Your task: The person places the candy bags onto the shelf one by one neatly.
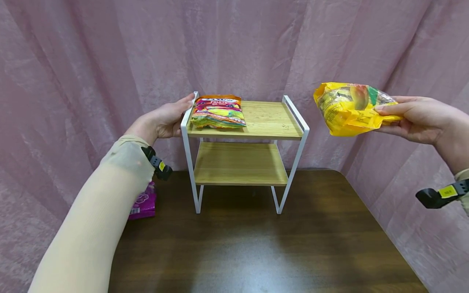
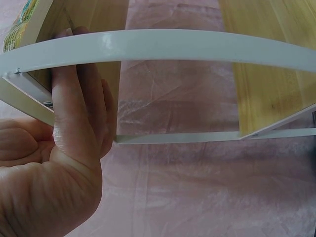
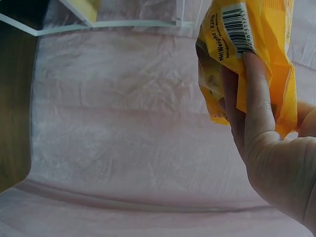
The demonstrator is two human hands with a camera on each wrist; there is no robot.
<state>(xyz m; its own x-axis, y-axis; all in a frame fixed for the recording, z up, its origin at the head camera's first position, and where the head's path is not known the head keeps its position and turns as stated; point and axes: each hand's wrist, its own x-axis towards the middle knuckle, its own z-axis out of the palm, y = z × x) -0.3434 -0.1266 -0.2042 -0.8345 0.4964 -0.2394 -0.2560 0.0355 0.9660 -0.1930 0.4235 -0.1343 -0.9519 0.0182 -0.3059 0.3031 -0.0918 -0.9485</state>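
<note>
My right hand [image 1: 421, 118] pinches a yellow candy bag [image 1: 351, 109] by its end, thumb over the front, up in the air to the right of the shelf rack. In the right wrist view, fingers [image 3: 257, 98] press the bag's back beside a barcode. My left hand [image 1: 166, 118] grips the left end of the two-tier shelf rack [image 1: 245, 136], which has wooden boards and a white metal frame. The left wrist view shows its fingers [image 2: 74, 108] passing inside the white side bar, under the top board. A colourful fruit candy bag [image 1: 219, 112] lies on the top board's left half.
The rack stands on a dark wooden table [image 1: 234, 248]. A purple bag [image 1: 144, 202] lies on the table at the left, partly hidden behind my left forearm. Pink curtains [image 1: 242, 44] hang behind the table and along both sides.
</note>
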